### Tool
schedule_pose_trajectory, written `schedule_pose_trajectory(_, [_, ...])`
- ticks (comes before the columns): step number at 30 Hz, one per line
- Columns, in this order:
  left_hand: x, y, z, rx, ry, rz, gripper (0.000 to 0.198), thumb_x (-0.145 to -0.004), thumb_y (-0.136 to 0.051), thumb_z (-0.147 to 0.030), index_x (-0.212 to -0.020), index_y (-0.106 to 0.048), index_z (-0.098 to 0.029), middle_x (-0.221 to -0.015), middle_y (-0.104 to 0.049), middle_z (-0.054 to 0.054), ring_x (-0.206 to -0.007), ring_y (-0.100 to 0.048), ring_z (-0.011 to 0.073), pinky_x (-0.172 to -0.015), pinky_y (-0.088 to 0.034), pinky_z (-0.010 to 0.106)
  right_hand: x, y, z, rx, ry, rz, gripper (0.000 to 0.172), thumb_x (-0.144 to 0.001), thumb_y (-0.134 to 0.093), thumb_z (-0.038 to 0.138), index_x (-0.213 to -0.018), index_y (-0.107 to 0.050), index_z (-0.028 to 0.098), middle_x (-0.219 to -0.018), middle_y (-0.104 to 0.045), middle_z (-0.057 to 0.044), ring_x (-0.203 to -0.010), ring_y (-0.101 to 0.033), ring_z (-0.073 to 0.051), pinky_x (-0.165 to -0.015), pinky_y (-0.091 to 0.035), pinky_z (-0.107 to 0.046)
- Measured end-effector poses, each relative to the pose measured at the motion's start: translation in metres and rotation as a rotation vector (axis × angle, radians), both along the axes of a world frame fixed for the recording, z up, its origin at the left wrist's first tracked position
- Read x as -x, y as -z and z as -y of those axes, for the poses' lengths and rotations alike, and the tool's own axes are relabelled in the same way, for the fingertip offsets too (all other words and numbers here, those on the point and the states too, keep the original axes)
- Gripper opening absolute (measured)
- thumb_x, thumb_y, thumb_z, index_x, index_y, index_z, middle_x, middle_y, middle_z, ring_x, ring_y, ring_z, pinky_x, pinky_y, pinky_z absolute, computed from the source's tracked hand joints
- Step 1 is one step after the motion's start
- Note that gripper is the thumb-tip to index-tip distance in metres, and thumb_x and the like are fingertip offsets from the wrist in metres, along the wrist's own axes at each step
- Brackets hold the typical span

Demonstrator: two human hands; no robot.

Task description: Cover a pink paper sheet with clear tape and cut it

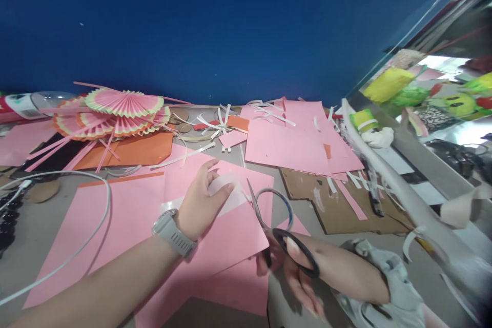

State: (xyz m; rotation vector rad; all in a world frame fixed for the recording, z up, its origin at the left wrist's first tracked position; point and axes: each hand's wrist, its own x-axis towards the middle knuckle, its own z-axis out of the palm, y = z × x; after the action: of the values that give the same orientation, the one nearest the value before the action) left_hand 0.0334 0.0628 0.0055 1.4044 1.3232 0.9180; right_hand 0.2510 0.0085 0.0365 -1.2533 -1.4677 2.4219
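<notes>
My left hand [205, 199], with a grey watch [175, 233] on its wrist, pinches a white piece of paper [231, 199] lying over a pink sheet [234, 238]. The fingertips are partly hidden behind the paper. In my right hand [294, 271] is a pair of scissors [265, 223] with black handles, my thumb through one loop. Its blades are parted beside the right edge of the white paper and pink sheet. Just behind the blades lies a roll of tape [289, 204]. More pink paper [126, 220] spreads beneath both hands.
Pleated pink paper fans [125, 105] and a bottle [36, 105] stand back left. A white cable [108, 200] loops at left. Behind are pink sheets [288, 146] and white strips [223, 119]. Cardboard [338, 210] and a cutter knife [374, 192] lie right, before a blue partition [215, 31].
</notes>
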Motion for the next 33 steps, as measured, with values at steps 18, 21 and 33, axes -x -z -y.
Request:
schedule_pose_trajectory(18, [0.002, 0.009, 0.006, -0.008, -0.016, 0.121, 0.056, -0.083, -0.057, -0.028, -0.132, -0.029, -0.023, -0.083, -0.053, -0.002, -0.082, -0.054, 0.0159, -0.073, -0.044, 0.028, 0.017, 0.004, -0.002, -0.104, 0.129, -0.002, 0.059, -0.075, -0.039, 0.074, -0.09, -0.045, 0.017, -0.05, -0.042, 0.007, -0.04, -0.041, -0.006, -0.039, -0.034, -0.016])
schedule_pose_trajectory(21, [0.002, 0.01, 0.005, -0.011, -0.016, 0.126, 0.057, -0.083, -0.058, -0.028, -0.132, -0.029, -0.023, -0.082, -0.053, -0.002, -0.081, -0.054, 0.0159, -0.073, -0.043, 0.029, 0.016, 0.005, -0.001, -0.111, 0.139, -0.037, 0.056, -0.076, -0.039, 0.072, -0.089, -0.043, 0.018, -0.052, -0.042, 0.007, -0.041, -0.039, -0.006, -0.04, -0.033, -0.017])
schedule_pose_trajectory(33, [0.002, 0.009, 0.006, -0.031, -0.007, 0.102, 0.055, -0.083, -0.057, -0.026, -0.13, -0.031, -0.022, -0.081, -0.051, -0.002, -0.075, -0.053, 0.0148, -0.075, -0.041, 0.031, 0.017, 0.004, -0.005, -0.096, 0.13, -0.087, 0.055, -0.075, -0.043, 0.071, -0.094, -0.042, 0.019, -0.06, -0.038, 0.007, -0.045, -0.039, -0.006, -0.043, -0.03, -0.019])
